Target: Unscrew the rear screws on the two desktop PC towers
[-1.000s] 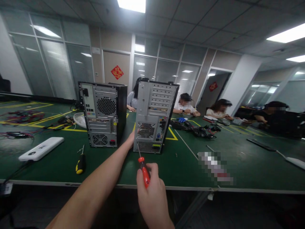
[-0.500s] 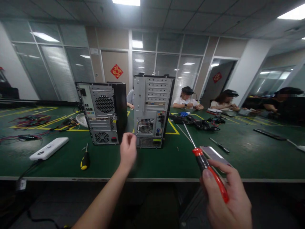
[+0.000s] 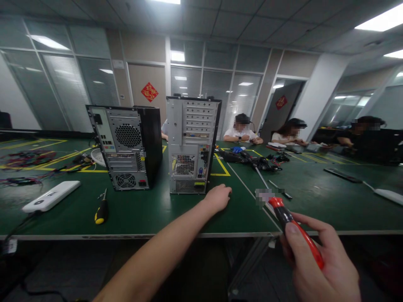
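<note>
In my right hand (image 3: 324, 256) is a screwdriver (image 3: 304, 237) with a red and black handle, its metal shaft pointing up and away over the table. My left hand (image 3: 219, 197) rests on the green tabletop, right of the taller computer tower's base. Its fingers are curled together, and whatever lies under the fingertips is hidden. The taller computer tower (image 3: 193, 142) stands upright with its metal back panel facing me. Left of it is a second, black-sided computer tower (image 3: 126, 147), also showing its back. A yellow and black screwdriver (image 3: 101, 209) lies before that one.
A white power bank (image 3: 52, 196) with a cable lies at the left. Tangled wires (image 3: 30, 157) and a bundle of black cables (image 3: 252, 159) are farther back. A phone, partly blurred out, lies beyond my right hand. Several people sit across the green table (image 3: 135, 216).
My left hand has moved right, from the taller tower's lower left corner to the tabletop on its right, where a small piece lay. The view has shifted slightly; my right hand keeps the screwdriver.
</note>
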{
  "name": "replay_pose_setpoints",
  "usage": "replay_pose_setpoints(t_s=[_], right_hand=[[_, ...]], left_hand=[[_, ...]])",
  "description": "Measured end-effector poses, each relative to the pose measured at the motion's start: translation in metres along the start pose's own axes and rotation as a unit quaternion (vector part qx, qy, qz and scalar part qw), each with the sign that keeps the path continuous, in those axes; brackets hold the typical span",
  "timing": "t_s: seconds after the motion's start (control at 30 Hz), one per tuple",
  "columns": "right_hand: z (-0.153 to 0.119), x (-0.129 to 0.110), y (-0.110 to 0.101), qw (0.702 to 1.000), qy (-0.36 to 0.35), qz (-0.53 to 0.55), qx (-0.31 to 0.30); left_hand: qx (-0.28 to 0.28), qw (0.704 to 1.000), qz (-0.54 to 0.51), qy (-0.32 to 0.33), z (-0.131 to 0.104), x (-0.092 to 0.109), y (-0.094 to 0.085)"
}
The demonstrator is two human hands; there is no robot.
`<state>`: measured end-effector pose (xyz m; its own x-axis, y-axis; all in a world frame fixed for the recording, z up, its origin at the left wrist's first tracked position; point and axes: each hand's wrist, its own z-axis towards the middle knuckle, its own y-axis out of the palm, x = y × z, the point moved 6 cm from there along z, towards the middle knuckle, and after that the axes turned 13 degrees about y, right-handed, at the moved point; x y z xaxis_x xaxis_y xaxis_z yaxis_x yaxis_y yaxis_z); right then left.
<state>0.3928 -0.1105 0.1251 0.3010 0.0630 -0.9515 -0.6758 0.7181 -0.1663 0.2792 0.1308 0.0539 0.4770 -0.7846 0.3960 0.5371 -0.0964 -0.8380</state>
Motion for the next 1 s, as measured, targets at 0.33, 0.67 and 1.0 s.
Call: replay_pose_setpoints(t_s=[0.33,0.67,1.0], right_hand=[[0.002,-0.003,0.002,0.999,-0.016,-0.031,-0.004],[-0.003,-0.013,0.023,0.985,-0.068,-0.123,-0.1],[-0.033,-0.004,0.078,0.896,-0.144,-0.214,-0.361]], left_hand=[[-0.014,1.0,0.01,-0.023,0.013,-0.014,0.013],[0.222,0.852,-0.455,-0.137,-0.095,-0.024,-0.036],[0.368,0.579,-0.701,-0.192,-0.183,-0.035,-0.06]])
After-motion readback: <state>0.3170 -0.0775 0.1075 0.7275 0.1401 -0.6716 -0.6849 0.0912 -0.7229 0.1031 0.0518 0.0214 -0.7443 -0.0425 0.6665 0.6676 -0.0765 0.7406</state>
